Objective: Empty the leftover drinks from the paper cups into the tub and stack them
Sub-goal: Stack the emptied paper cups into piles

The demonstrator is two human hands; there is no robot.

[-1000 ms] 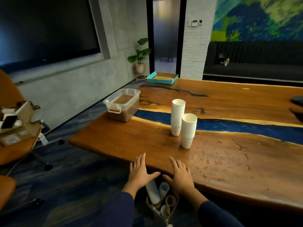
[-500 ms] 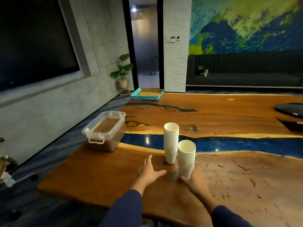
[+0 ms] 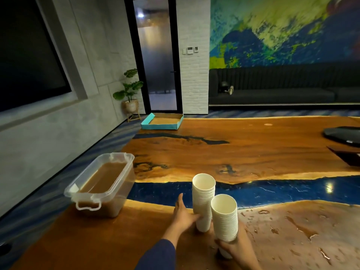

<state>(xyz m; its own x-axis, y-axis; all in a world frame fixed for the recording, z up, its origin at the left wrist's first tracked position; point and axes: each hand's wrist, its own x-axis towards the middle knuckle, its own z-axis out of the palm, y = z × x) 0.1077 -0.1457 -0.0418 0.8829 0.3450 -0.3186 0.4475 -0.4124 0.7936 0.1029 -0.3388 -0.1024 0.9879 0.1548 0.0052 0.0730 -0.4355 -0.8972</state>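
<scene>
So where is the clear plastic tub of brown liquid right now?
The clear plastic tub of brown liquid sits at the wooden table's near left corner, left of the two white paper cup stacks that the hands touch.

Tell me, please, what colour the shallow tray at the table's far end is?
Teal tray, clearest in the head view.

A blue-green painted mural [image 3: 282, 30] spans the wall above a long dark sofa [image 3: 272, 88]; a potted plant [image 3: 129, 92] stands beside the glass door [image 3: 155, 61].
</scene>
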